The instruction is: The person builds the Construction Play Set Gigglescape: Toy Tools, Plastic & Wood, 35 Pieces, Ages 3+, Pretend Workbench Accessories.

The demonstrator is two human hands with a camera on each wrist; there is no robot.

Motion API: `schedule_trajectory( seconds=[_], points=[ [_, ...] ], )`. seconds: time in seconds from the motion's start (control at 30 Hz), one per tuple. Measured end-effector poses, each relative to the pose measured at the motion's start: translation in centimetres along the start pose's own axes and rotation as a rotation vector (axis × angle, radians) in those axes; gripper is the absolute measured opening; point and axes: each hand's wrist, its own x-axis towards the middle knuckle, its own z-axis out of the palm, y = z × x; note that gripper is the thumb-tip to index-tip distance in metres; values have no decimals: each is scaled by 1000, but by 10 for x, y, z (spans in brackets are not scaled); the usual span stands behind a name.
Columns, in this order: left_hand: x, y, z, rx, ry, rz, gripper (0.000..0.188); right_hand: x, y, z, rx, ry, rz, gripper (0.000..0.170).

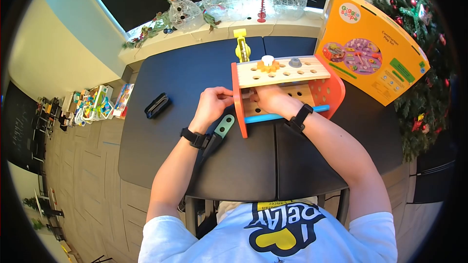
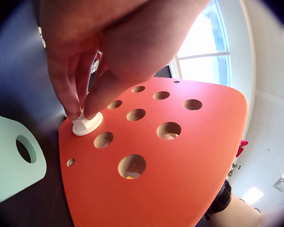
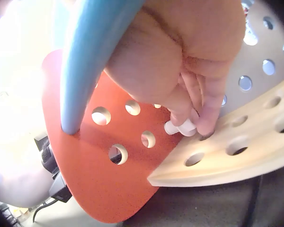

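Observation:
A wooden toy workbench (image 1: 287,75) with red side panels and a blue rod (image 1: 263,118) stands on the dark table. At the outer face of its left red panel (image 2: 146,142), my left hand (image 1: 214,104) pinches a white toy screw (image 2: 87,124) by its raised grip, the round flange against the panel. My right hand (image 1: 273,100) reaches inside the bench. Its thumb and fingers pinch a small white plastic piece (image 3: 187,127) with a round stub, close to the same panel and the holed wooden board (image 3: 236,146). A pale green strip with holes (image 1: 224,125) lies beside my left wrist.
On the bench top sit an orange gear (image 1: 268,66) with a white piece and a grey nut (image 1: 295,62). A yellow toy piece (image 1: 242,46) is behind. A black case (image 1: 157,105) lies left; a large orange box (image 1: 373,44) stands right.

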Motion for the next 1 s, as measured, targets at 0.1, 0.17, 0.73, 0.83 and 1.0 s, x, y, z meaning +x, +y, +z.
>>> schedule_trajectory(
  seconds=[0.1, 0.17, 0.73, 0.83, 1.0],
  points=[
    [2, -5, 1, -22, -4, -5, 20, 6, 15, 10, 25, 106, -139, 31],
    [5, -11, 1, -64, -21, -7, 20, 7, 15, 11, -17, 112, -131, 31],
    [1, -1, 2, -41, -14, -36, 20, 4, 15, 10, -125, 120, -129, 21],
    [1, -2, 1, -14, -7, -26, 20, 6, 16, 13, -118, 122, -108, 19],
    [0, 0, 2, 4, -3, -12, 20, 5, 16, 9, -67, 73, -105, 20]
  ],
)
